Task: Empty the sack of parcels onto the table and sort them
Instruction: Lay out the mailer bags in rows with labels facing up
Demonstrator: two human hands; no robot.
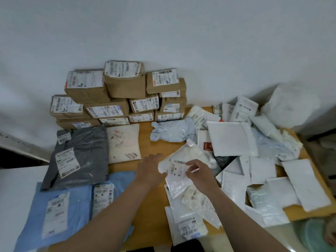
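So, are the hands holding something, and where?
A white labelled parcel: the right hand pinches its right edge, the left hand touches its left edge.

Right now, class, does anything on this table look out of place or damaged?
Yes. A pale blue bag lies crumpled in front of the boxes, while the grey bag at left lies flat. The white mailers at right overlap in a loose heap. One box label looks torn.

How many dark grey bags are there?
1: the dark grey bag lies at the left, in front of the brown boxes. Others could be hidden under the white parcels.
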